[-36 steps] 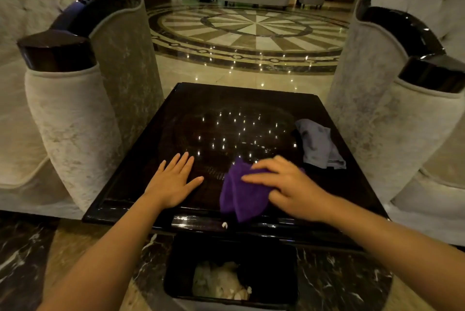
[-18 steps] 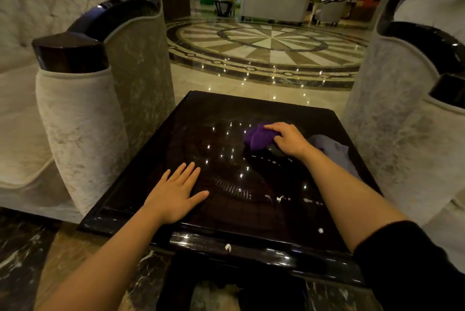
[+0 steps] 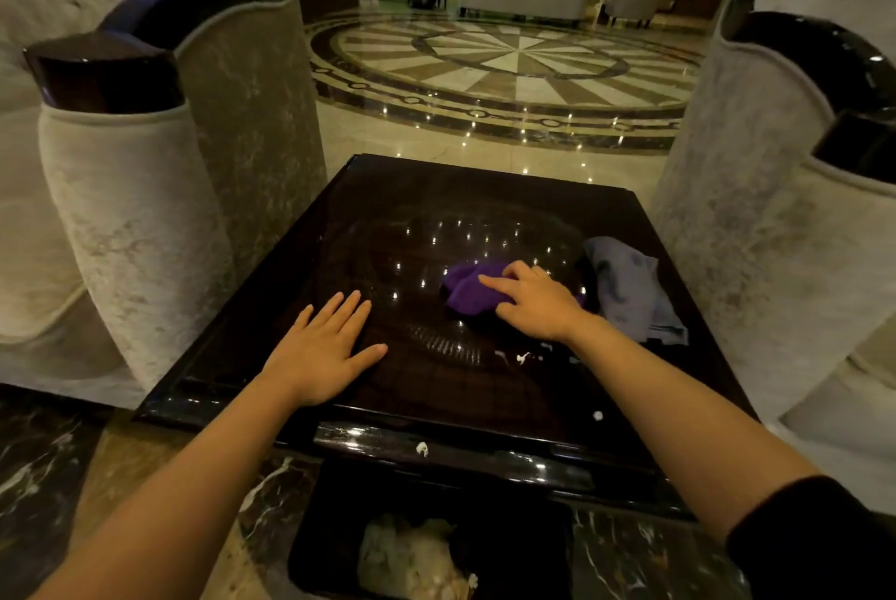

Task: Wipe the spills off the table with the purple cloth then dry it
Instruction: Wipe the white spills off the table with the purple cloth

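A glossy black table [image 3: 339, 221] fills the middle of the view. My right hand [image 3: 533, 301] presses the bunched purple cloth [image 3: 468, 289] flat onto the table's centre right. My left hand [image 3: 322, 347] lies palm down with fingers spread on the table's left front, holding nothing. Small white spills [image 3: 521, 357] dot the surface just in front of my right hand, with one more drop [image 3: 597, 415] near the front right and another [image 3: 422, 448] on the front rim. A grey cloth [image 3: 630, 289] lies crumpled at the table's right edge.
Pale upholstered armchairs with dark glossy arm caps stand close on the left [image 3: 126, 192] and right [image 3: 776, 221] of the table. A black bin [image 3: 339, 546] holding crumpled waste sits on the floor under the front edge. Polished patterned floor [image 3: 509, 61] lies beyond.
My right hand swept the purple cloth from the front edge out to the far middle, and has now drawn it back a little toward me. My left hand stayed flat in place.
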The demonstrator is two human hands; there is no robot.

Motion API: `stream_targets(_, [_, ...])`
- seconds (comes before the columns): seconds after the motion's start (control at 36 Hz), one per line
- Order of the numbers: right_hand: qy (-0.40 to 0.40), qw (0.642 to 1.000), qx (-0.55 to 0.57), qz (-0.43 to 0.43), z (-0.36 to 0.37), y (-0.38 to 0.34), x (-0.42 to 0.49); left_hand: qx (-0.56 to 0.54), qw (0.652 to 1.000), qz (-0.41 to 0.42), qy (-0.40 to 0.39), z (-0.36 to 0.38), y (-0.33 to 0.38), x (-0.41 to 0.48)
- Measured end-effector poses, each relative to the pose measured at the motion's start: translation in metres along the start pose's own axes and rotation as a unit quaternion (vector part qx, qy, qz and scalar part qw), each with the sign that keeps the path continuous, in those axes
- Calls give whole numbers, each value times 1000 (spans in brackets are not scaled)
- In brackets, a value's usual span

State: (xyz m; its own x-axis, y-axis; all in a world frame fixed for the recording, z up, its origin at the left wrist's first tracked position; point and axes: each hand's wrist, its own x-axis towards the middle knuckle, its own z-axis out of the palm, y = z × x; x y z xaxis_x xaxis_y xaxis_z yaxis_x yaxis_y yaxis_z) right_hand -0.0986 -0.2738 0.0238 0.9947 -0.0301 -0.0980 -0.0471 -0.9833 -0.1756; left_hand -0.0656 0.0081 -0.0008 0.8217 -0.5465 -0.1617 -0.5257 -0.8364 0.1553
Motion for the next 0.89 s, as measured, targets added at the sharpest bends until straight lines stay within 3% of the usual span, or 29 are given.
stream_targets(0.56, [-34, 992, 3, -121, 17, -102, -126, -10, 1000, -3, -15, -7, 4, -3])
stream_targets(0.69, [-45, 987, 71, -138, 19, -118, -143, -6, 1000, -4, -16, -8, 5, -3])
stream_targets(0.89, [68, 986, 124, -83, -4, -102, -140, -5, 1000, -3, -18, -8, 5, -3])
